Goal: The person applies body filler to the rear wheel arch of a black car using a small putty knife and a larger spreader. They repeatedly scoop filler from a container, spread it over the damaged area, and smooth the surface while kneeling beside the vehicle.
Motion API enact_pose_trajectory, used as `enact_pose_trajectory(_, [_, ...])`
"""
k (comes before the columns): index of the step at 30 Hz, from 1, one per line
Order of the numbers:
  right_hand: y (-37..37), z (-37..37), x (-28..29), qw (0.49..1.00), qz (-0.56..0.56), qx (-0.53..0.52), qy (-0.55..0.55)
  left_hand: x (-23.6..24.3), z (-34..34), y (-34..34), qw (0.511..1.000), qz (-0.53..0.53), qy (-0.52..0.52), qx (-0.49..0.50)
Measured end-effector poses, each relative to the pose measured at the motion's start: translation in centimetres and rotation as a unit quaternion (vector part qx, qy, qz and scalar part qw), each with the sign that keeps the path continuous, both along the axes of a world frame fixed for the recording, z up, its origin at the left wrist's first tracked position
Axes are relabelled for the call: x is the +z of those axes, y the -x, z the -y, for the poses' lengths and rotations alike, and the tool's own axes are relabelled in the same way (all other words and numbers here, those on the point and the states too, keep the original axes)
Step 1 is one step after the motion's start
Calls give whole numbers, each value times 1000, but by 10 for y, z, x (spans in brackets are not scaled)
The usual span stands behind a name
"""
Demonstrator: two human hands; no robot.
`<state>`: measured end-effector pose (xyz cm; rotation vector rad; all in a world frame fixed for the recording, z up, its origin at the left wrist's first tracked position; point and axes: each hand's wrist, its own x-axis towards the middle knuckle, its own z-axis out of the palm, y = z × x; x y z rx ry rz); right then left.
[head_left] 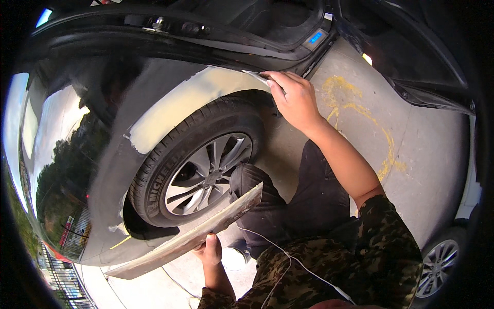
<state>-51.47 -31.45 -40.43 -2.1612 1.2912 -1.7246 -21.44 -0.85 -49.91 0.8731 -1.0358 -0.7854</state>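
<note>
My right hand point(296, 98) pinches a thin, flat putty spreader point(256, 76) against the door-side end of a cream filler patch point(172, 113). That patch curves along the wheel arch of a glossy black car panel point(121, 90); its middle looks thinner and greyer. Below the arch sits a tyre with a silver spoked wheel point(212, 175). Near the lower middle, my left hand point(210, 251) grips a long, flat board point(190, 233) from beneath, thumb along its near edge. The board slants up to the right and hides part of the ground near the wheel.
An open black car door point(411, 51) stands at the upper right, beside the door sill point(293, 49). Behind the board is a white round container point(235, 259). A thin white cable point(303, 267) crosses my clothing. Yellow marks point(378, 123) stain the concrete; another car's wheel point(439, 268) is lower right.
</note>
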Motion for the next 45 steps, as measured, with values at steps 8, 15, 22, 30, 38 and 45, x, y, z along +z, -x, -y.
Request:
enact_pose_trajectory(8, [-3,2,-5,999,-32,-18,21,-2,1,-4,1000,-15,-5,-7])
enact_pose_trajectory(15, [-1,9,-6,997,-61,-29,37,0,5,3,1000,-22,-6,16])
enact_pose_trajectory(22, [11,10,-20,997,-36,-75,7,1,4,1,1000,-20,-1,-5])
enact_pose_trajectory(30, [79,-15,-50,858,285,283,-319,8,11,10,999,-28,19,42])
enact_pose_trajectory(38, [54,-49,-77,756,301,409,-413,16,12,17,999,-51,-2,-1])
enact_pose_trajectory(45, [29,-81,-41,682,228,567,-401,18,18,28,995,-97,-10,20])
